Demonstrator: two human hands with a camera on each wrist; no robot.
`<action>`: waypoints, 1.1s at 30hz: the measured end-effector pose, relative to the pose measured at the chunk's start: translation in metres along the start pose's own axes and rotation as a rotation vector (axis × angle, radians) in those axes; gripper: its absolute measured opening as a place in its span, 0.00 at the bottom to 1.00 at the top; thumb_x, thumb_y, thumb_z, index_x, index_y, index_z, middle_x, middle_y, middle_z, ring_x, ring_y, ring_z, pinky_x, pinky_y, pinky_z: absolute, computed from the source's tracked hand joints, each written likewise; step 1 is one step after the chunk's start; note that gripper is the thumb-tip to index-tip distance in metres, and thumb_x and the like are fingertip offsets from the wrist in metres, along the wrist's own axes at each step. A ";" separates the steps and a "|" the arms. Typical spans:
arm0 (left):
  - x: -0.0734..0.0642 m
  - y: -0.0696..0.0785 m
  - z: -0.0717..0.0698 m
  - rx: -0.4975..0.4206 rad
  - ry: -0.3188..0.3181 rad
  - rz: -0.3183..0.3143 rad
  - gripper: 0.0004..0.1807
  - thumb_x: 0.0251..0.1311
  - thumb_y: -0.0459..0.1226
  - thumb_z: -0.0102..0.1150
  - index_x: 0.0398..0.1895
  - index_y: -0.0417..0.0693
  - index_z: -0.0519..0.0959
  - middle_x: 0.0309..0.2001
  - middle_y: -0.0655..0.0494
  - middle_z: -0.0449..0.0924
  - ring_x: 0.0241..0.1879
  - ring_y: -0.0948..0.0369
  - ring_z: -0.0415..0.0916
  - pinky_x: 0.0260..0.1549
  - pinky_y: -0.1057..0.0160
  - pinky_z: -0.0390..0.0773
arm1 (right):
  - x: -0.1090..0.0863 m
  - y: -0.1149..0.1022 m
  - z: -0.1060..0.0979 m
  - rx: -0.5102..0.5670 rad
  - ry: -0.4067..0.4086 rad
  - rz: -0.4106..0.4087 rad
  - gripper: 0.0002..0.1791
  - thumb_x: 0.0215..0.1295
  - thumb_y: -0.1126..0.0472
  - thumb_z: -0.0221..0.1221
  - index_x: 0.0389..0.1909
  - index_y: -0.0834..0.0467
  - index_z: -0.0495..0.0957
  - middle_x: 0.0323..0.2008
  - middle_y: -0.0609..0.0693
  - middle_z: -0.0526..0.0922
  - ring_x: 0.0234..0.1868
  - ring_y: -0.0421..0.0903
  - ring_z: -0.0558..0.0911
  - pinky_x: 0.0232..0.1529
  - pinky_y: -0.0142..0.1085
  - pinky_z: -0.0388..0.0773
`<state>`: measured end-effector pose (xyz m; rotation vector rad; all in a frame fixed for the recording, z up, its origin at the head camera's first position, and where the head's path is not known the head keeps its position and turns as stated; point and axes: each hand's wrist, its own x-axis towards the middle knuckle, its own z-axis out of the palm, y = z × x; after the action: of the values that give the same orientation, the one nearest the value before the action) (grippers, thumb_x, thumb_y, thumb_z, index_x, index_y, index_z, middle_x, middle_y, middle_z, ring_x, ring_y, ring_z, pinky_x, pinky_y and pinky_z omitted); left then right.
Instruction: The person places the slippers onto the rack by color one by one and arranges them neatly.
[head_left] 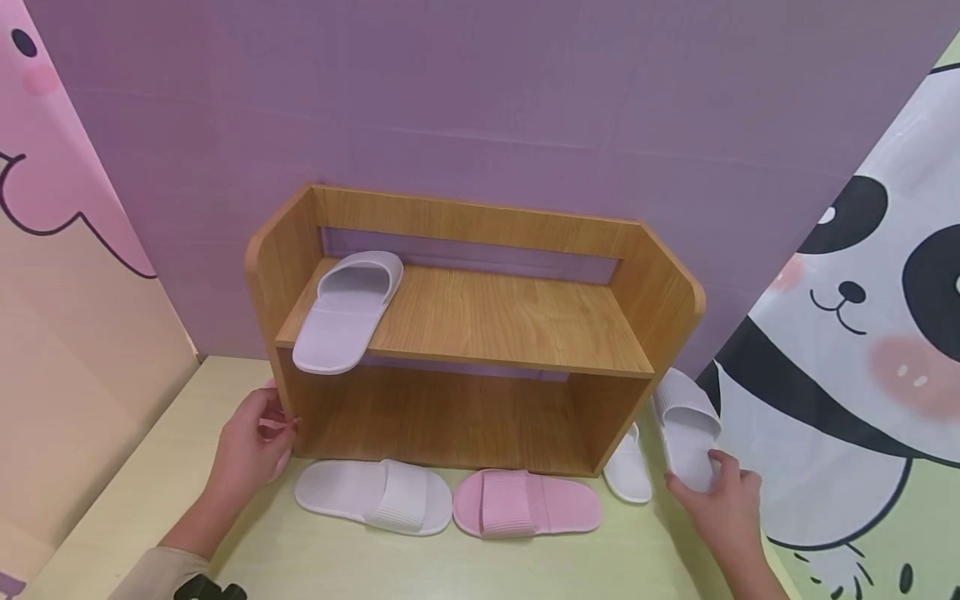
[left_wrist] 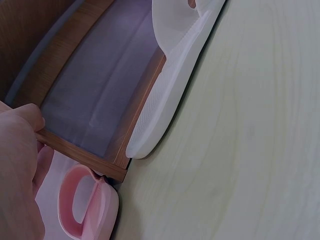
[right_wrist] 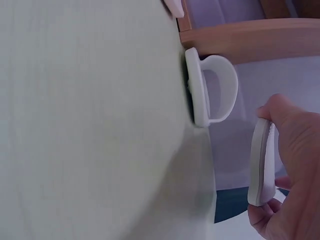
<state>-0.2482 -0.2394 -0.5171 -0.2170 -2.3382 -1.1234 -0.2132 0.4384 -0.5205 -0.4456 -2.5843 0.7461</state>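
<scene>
A wooden two-tier shoe rack (head_left: 517, 317) stands against the purple wall. My left hand (head_left: 251, 442) pinches the front edge of its left side panel, with the thumb inside and fingers outside, as the left wrist view shows. Partly hidden beside that hand is a pink slipper (left_wrist: 102, 212). On the right, my right hand (head_left: 716, 500) holds a white slipper (head_left: 686, 425) by its heel end, raised off the table with the toe pointing away. Between it and the rack lies another white slipper (head_left: 630, 471), its far part hidden behind the side panel.
One pale slipper (head_left: 348, 312) rests on the upper shelf at the left, its heel over the edge. Along the rack's front lie a white slipper (head_left: 360, 492) and a pink slipper (head_left: 558, 502), set sideways on the light wooden table (head_left: 465, 575). A panda-print panel (head_left: 847, 350) stands at right.
</scene>
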 end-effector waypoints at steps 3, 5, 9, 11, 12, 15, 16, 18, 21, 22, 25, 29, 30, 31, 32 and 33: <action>0.000 0.000 0.000 -0.002 0.001 0.005 0.24 0.62 0.22 0.73 0.59 0.36 0.77 0.50 0.41 0.84 0.43 0.46 0.86 0.39 0.76 0.81 | -0.001 -0.006 -0.001 0.018 0.019 0.000 0.50 0.58 0.50 0.79 0.72 0.72 0.65 0.58 0.79 0.63 0.55 0.72 0.68 0.53 0.66 0.74; 0.000 0.000 0.001 -0.002 0.003 0.009 0.24 0.62 0.22 0.73 0.60 0.36 0.77 0.50 0.41 0.84 0.43 0.46 0.86 0.39 0.76 0.81 | -0.001 -0.010 -0.002 0.026 0.023 0.008 0.50 0.59 0.50 0.78 0.72 0.72 0.64 0.59 0.78 0.62 0.56 0.72 0.68 0.54 0.66 0.74; -0.001 0.000 0.001 -0.007 0.006 0.019 0.25 0.62 0.21 0.73 0.60 0.36 0.77 0.50 0.41 0.84 0.43 0.46 0.87 0.39 0.76 0.81 | -0.002 -0.018 -0.005 0.041 0.035 0.026 0.51 0.60 0.50 0.79 0.73 0.71 0.63 0.60 0.77 0.62 0.57 0.71 0.68 0.55 0.67 0.75; -0.001 0.000 0.001 -0.011 0.008 0.022 0.25 0.62 0.21 0.73 0.61 0.35 0.77 0.50 0.41 0.84 0.43 0.46 0.87 0.40 0.76 0.81 | -0.003 -0.022 -0.007 0.052 0.050 0.026 0.51 0.59 0.50 0.79 0.73 0.71 0.63 0.60 0.77 0.62 0.57 0.71 0.68 0.55 0.67 0.75; -0.002 0.000 0.002 -0.011 0.007 0.022 0.25 0.62 0.21 0.73 0.61 0.35 0.77 0.50 0.41 0.84 0.43 0.46 0.87 0.40 0.76 0.81 | -0.004 -0.024 -0.008 0.059 0.063 0.023 0.51 0.59 0.50 0.79 0.73 0.71 0.63 0.60 0.77 0.62 0.57 0.71 0.67 0.54 0.67 0.75; -0.002 0.000 0.001 -0.011 0.006 0.018 0.25 0.62 0.21 0.73 0.61 0.35 0.77 0.50 0.41 0.83 0.43 0.46 0.86 0.40 0.77 0.81 | -0.005 -0.030 -0.010 0.082 0.106 0.005 0.51 0.58 0.51 0.80 0.73 0.70 0.63 0.59 0.76 0.62 0.57 0.71 0.67 0.52 0.66 0.75; -0.002 0.000 0.001 -0.010 0.006 0.017 0.25 0.62 0.21 0.73 0.61 0.35 0.77 0.50 0.41 0.83 0.43 0.46 0.86 0.40 0.76 0.81 | -0.005 -0.032 -0.010 0.085 0.119 0.000 0.52 0.58 0.51 0.80 0.73 0.70 0.63 0.59 0.76 0.62 0.57 0.71 0.67 0.51 0.67 0.75; -0.002 -0.001 0.001 -0.011 0.007 0.016 0.25 0.62 0.21 0.73 0.60 0.36 0.77 0.50 0.41 0.83 0.43 0.46 0.86 0.40 0.76 0.81 | -0.005 -0.035 -0.010 0.093 0.141 -0.009 0.52 0.57 0.52 0.80 0.74 0.70 0.62 0.60 0.76 0.62 0.58 0.71 0.67 0.51 0.67 0.76; -0.002 -0.001 0.001 -0.016 0.011 0.023 0.24 0.62 0.21 0.73 0.60 0.36 0.77 0.50 0.41 0.84 0.43 0.46 0.86 0.40 0.76 0.81 | -0.006 -0.039 -0.011 0.108 0.173 -0.022 0.52 0.56 0.53 0.81 0.74 0.69 0.62 0.60 0.75 0.62 0.59 0.70 0.68 0.51 0.67 0.76; -0.002 -0.001 0.001 -0.017 0.013 0.027 0.24 0.62 0.21 0.73 0.60 0.35 0.77 0.50 0.41 0.84 0.43 0.46 0.86 0.39 0.76 0.82 | -0.006 -0.040 -0.011 0.112 0.179 -0.024 0.52 0.56 0.54 0.81 0.74 0.69 0.62 0.61 0.75 0.62 0.59 0.70 0.68 0.52 0.68 0.76; -0.002 -0.001 0.001 -0.019 0.019 0.037 0.24 0.61 0.21 0.73 0.59 0.35 0.77 0.49 0.42 0.84 0.42 0.47 0.86 0.39 0.76 0.82 | -0.006 -0.044 -0.012 0.126 0.196 -0.025 0.53 0.57 0.54 0.81 0.76 0.67 0.61 0.62 0.74 0.61 0.60 0.70 0.69 0.54 0.68 0.77; -0.001 -0.001 0.001 -0.015 0.020 0.038 0.23 0.61 0.21 0.73 0.58 0.35 0.77 0.48 0.42 0.84 0.42 0.48 0.86 0.38 0.75 0.83 | -0.006 -0.052 -0.015 0.143 0.230 -0.027 0.54 0.57 0.54 0.81 0.78 0.65 0.61 0.63 0.71 0.61 0.59 0.67 0.71 0.53 0.63 0.78; -0.001 -0.001 0.001 -0.015 0.019 0.036 0.23 0.62 0.21 0.73 0.58 0.35 0.77 0.48 0.42 0.84 0.42 0.48 0.86 0.38 0.75 0.83 | -0.006 -0.054 -0.015 0.146 0.244 -0.033 0.54 0.56 0.54 0.82 0.77 0.64 0.62 0.63 0.70 0.61 0.59 0.65 0.71 0.53 0.58 0.78; -0.001 -0.001 0.001 -0.014 0.017 0.033 0.23 0.62 0.21 0.73 0.58 0.36 0.77 0.48 0.42 0.84 0.42 0.48 0.86 0.38 0.74 0.83 | -0.006 -0.055 -0.016 0.151 0.258 -0.041 0.54 0.56 0.54 0.82 0.77 0.64 0.63 0.63 0.70 0.62 0.58 0.63 0.71 0.52 0.52 0.78; -0.001 -0.001 0.001 -0.014 0.015 0.029 0.23 0.62 0.21 0.73 0.58 0.36 0.77 0.48 0.42 0.84 0.42 0.48 0.86 0.38 0.75 0.83 | -0.006 -0.057 -0.017 0.154 0.273 -0.048 0.53 0.55 0.55 0.82 0.77 0.63 0.63 0.62 0.69 0.62 0.57 0.61 0.72 0.51 0.45 0.76; -0.001 -0.001 0.001 -0.014 0.013 0.027 0.23 0.62 0.21 0.73 0.59 0.36 0.77 0.49 0.42 0.84 0.42 0.47 0.86 0.38 0.75 0.83 | -0.006 -0.059 -0.018 0.159 0.291 -0.059 0.53 0.55 0.55 0.83 0.77 0.63 0.64 0.62 0.68 0.62 0.55 0.59 0.72 0.49 0.40 0.74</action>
<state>-0.2484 -0.2395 -0.5190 -0.2447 -2.3101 -1.1251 -0.2107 0.3961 -0.4747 -0.3941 -2.2403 0.7950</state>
